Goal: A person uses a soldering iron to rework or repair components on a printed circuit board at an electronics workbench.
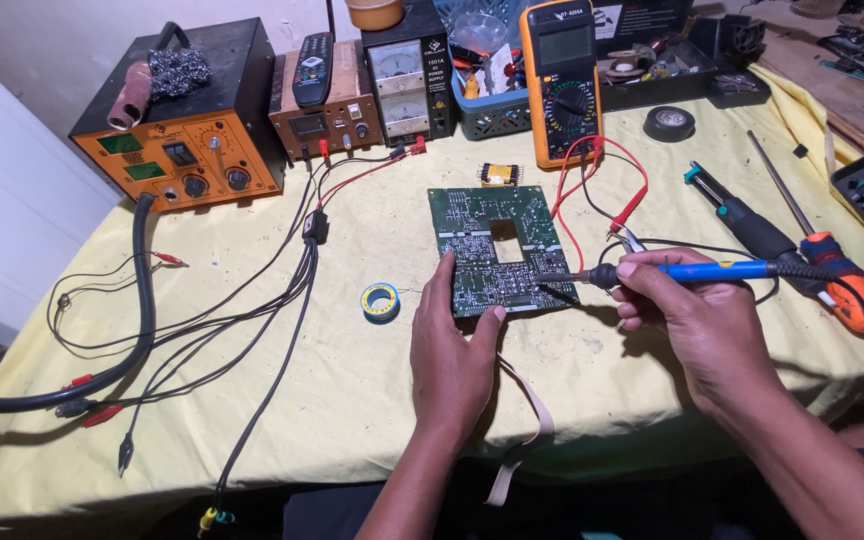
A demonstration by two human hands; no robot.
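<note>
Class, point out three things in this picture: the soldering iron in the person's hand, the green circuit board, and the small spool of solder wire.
soldering iron [712, 270], head view, on its blue handle.
circuit board [472, 215], head view, on its upper left area.
solder spool [380, 302], head view, on its blue rim.

Grey screen on the orange multimeter [560, 80] (upright, rear centre); green displays on the orange station [177, 120], rear left.

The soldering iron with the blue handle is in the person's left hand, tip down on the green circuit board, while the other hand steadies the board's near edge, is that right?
Not quite. The head view shows the soldering iron in the right hand, tip on the green circuit board. The left hand steadies the board's near edge.
</note>
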